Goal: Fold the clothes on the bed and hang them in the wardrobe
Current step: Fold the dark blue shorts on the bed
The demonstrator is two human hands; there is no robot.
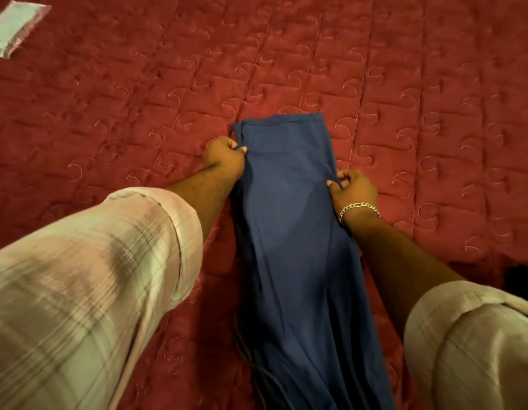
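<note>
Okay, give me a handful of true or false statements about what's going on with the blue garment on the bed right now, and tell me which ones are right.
1. Both hands grip the long blue fabric garment. True: the left hand holds its left edge and the right hand its right edge.
2. The garment lies on a green striped sheet. False: it lies on a red quilted bedspread.
3. A silver chain bracelet is on the left wrist. False: it is on the right wrist.
4. A pale green folded cloth lies at the far left corner of the view. True.
5. The garment hangs on a hanger. False: no hanger is visible.
</note>
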